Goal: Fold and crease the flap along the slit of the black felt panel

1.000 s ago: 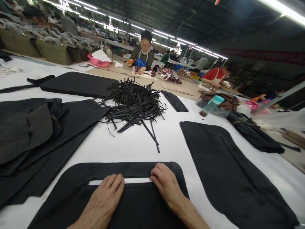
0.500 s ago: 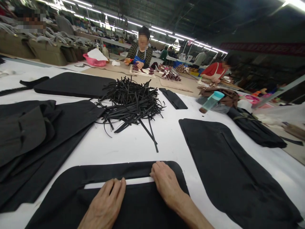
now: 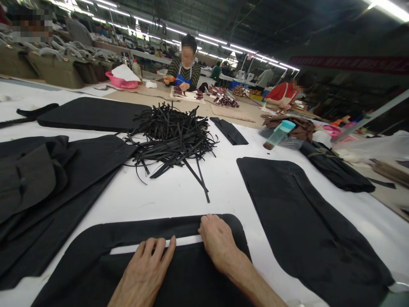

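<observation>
A black panel (image 3: 179,281) with rounded corners lies flat in front of me, cut off by the bottom of the view. Across its upper part runs a narrow white band (image 3: 123,250); whether this is a strip or the table showing through a slot, I cannot tell. My left hand (image 3: 145,268) rests on the panel just below the band, fingers apart, their tips over the white. At the band's right end, my right hand (image 3: 219,241) presses down with curled fingers held together on the black material. Its fingertips are partly hidden.
A second black panel (image 3: 297,213) lies to the right, folded black pieces (image 3: 79,179) to the left. Beyond are a heap of black strips (image 3: 175,136), a black stack (image 3: 92,113) and a teal-lidded bottle (image 3: 279,135). Co-workers (image 3: 187,64) sit across the table.
My left hand has slid slightly right along the white band, and its thumb has spread further from the fingers. My right hand stays at the band's right end. The view has shifted slightly.
</observation>
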`<state>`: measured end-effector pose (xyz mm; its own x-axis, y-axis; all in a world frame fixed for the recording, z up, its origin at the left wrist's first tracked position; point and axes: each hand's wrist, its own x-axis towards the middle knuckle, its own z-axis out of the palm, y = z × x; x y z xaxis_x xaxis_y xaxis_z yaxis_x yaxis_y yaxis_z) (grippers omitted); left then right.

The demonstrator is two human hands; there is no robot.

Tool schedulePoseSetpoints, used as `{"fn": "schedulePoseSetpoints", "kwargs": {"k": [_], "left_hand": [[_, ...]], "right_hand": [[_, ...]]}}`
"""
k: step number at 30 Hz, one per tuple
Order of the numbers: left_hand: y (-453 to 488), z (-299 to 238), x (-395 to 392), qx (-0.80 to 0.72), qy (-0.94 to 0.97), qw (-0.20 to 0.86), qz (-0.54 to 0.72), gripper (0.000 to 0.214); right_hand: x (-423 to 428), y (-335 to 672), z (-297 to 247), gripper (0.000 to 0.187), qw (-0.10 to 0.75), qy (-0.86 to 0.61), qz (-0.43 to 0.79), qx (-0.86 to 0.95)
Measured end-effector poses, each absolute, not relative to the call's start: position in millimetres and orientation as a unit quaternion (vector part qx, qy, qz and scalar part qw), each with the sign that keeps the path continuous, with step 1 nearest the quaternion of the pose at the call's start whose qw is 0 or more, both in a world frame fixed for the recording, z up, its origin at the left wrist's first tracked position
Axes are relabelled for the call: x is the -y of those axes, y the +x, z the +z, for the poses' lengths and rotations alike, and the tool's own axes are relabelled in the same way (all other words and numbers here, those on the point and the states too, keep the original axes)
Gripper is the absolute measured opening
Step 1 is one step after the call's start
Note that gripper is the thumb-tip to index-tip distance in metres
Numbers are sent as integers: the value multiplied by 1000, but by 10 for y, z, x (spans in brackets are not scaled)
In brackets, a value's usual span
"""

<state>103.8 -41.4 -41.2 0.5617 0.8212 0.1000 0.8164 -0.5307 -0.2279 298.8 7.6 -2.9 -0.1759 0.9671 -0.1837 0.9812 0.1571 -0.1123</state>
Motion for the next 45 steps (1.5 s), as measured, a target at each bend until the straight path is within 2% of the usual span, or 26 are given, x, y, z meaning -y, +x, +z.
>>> {"fn": "schedulePoseSetpoints", "kwargs": {"k": [7,11,15,21,26,32,37,41,45], "left_hand": [[1152,-393,395,487,-863,136,17,54],[1218,-603,370,437,-887,149,-30,42],[1266,-769,321,419,-897,136,-33,44],[1439,-487,284,469,-876,107,-3,49],[1577,-302,248,480,-872,87,43,57],[1635,-275,258,482,-865,120,70,60],[1643,-299,273,483,-862,136,71,58],[1638,-304,279,484,-862,138,65,58],[1638,-288,285,482,-863,134,69,55]], "right_hand": [[-72,3026,-70,14,23,640,-111,-760],[-92,3060,-55,14,18,636,-123,-762],[-101,3083,-36,14,10,634,-135,-761],[-105,3082,2,16,-9,636,-163,-755],[-103,3146,-11,14,-55,635,-204,-743],[-127,3404,-35,11,-143,626,-267,-719],[-119,3557,4,6,-175,616,-317,-699],[-56,3504,14,15,-148,597,-287,-735],[-59,3420,-22,12,-93,641,-256,-717]]}}
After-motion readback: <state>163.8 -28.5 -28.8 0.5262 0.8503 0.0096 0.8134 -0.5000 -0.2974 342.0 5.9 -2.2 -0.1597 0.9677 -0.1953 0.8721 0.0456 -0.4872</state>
